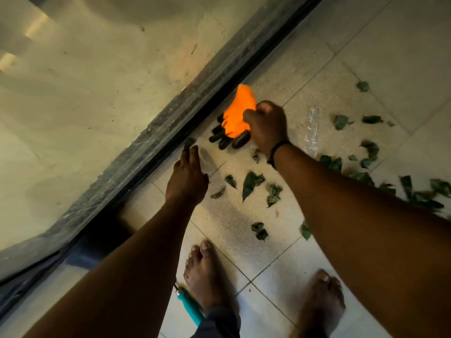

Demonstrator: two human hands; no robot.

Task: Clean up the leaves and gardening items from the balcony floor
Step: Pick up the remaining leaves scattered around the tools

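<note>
Now, line by line:

Gardening glove [238, 113]: orange knit with black coated fingertips, at centre frame on the balcony floor [380, 52], just beside the dark door track [195, 98].
Right hand [268, 125]: fingers curled round the glove's orange body, gripping it; a dark band sits on the wrist.
Left hand [188, 176]: fingers straight and relaxed, holding nothing, hovering near the track, left of the glove.
Glove handling: likely light, soft and floppy; the coated tips should give some grip. A bunch-grip on the knit body or cuff seems enough, and it will drape wherever it is held.
Leaves [251, 182]: green, curled, scattered from centre to the right edge of the frame, some under the right forearm.
Leaf handling: probably weightless and crumbly; pinching one by one looks slow, gathering into a pile seems better.
Teal-handled tool [189, 306]: lower centre, beside the left bare foot [207, 272]; rigid, best taken by the handle.
Clear plastic wrapper [311, 128]: right of the gripping hand, probably slippery and thin.
</note>
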